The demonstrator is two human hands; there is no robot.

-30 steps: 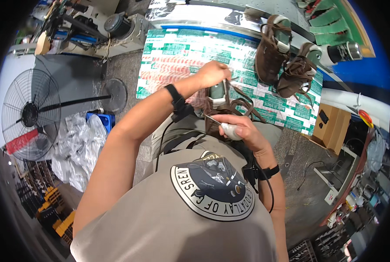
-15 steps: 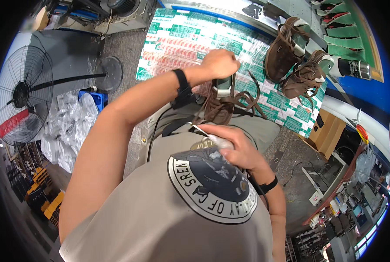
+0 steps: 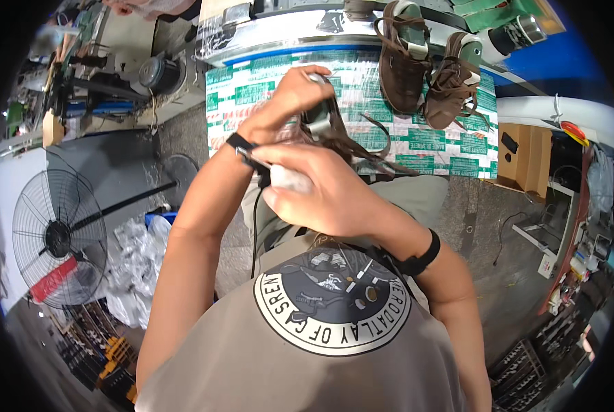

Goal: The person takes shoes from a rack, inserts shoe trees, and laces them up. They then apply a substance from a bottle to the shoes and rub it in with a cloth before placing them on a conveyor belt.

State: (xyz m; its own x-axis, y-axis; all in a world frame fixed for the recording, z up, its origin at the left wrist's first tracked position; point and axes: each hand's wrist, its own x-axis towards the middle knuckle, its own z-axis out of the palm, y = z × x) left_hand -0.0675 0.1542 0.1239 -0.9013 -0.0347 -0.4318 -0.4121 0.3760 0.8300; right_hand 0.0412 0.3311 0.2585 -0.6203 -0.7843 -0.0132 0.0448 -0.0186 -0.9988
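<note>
A brown lace-up shoe [image 3: 338, 130] with a green lining rests over the near side of a surface covered in green-and-white printed tape [image 3: 444, 154]; its laces trail to the right. My left hand [image 3: 296, 96] is closed at the shoe's upper end, its fingers curled over the edge. Below it, my right hand [image 3: 331, 189] is wrapped around a white-handled tool [image 3: 292, 180], close to my left wrist. The tool's tip cannot be made out now. Two more brown lace-up shoes, one [image 3: 404, 75] taller in view and one [image 3: 450, 93] beside it, stand at the far right.
To the left stand a floor fan [image 3: 58, 239] and a heap of clear plastic bags [image 3: 138, 268]. A motor [image 3: 159, 74] lies beyond them. At right sit an open cardboard box [image 3: 527, 161] and a metal-ended cylinder [image 3: 516, 34]. Part of a person [image 3: 149, 5] shows at the top left.
My right hand has moved up and left with the tool, from near my shirt to my left wrist. My left hand has shifted left with the shoe. The view has tilted upward.
</note>
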